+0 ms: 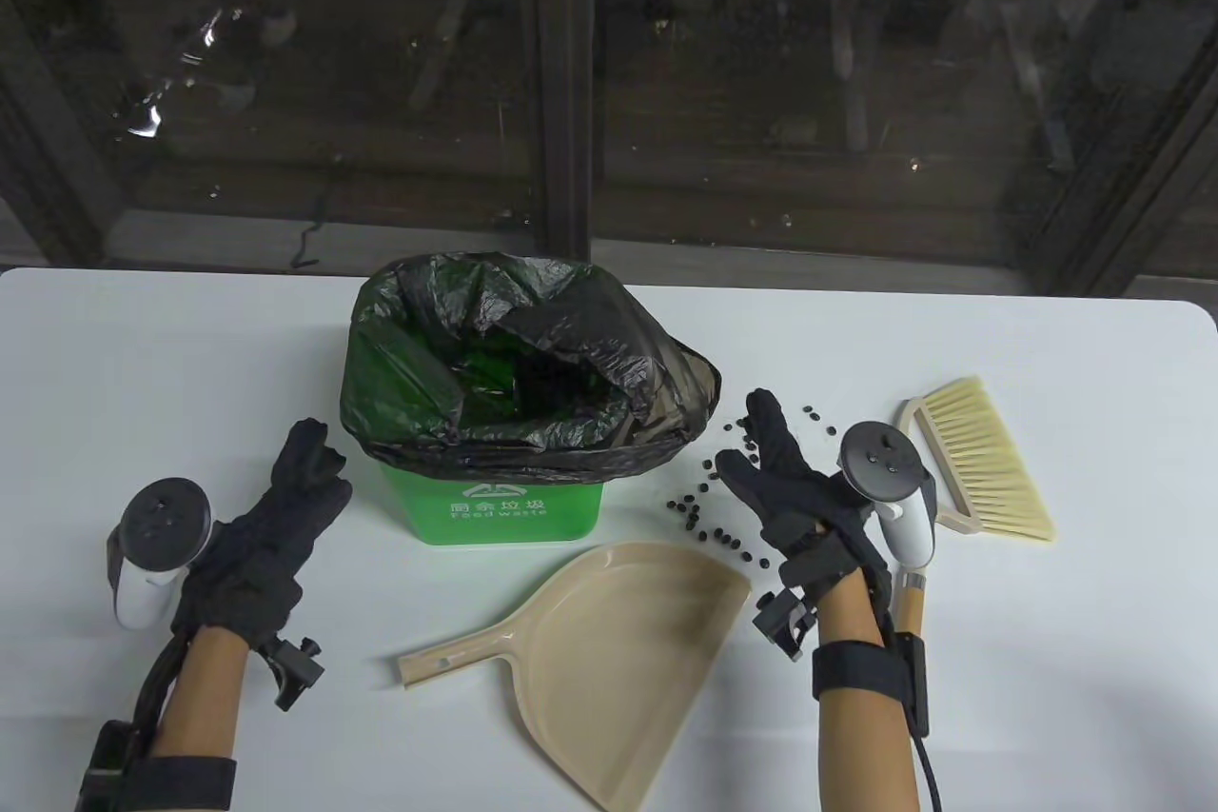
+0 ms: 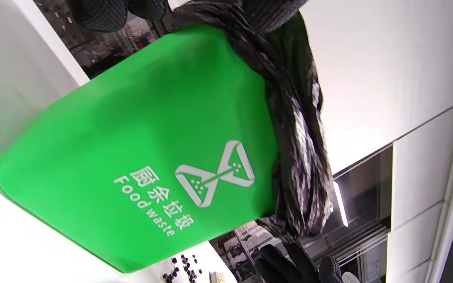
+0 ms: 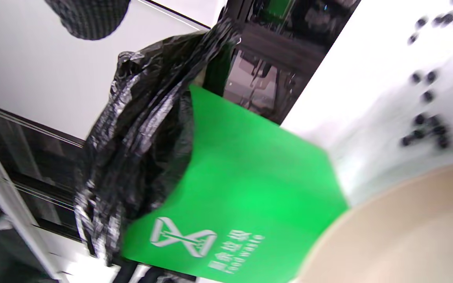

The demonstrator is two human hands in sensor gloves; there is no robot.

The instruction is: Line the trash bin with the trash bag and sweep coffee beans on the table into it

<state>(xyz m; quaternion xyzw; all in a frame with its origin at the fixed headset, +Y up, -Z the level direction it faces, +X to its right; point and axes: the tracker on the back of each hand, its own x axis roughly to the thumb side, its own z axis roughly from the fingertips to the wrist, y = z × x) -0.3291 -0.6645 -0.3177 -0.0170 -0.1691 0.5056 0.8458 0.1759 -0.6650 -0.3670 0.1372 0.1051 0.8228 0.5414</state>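
1. Nearest you, the dustpan [image 1: 609, 650] lies on the table [image 1: 143, 355].
2. Your left hand [image 1: 262, 541] hangs loosely curled, holding nothing; your right hand [image 1: 795, 493] is spread flat and empty over the coffee beans [image 1: 709, 526], brush [image 1: 980, 460] just beside.
3. Farther back, the trash bag [image 1: 533, 365] already lines the trash bin [image 1: 504, 512].

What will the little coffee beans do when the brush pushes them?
The coffee beans are small and rounded, so they will probably roll and scatter instead of sliding in one clump. They lie loose and spread out on the smooth white table, so some may skip past the dustpan. They look light, so the brush should need only a gentle sweep.
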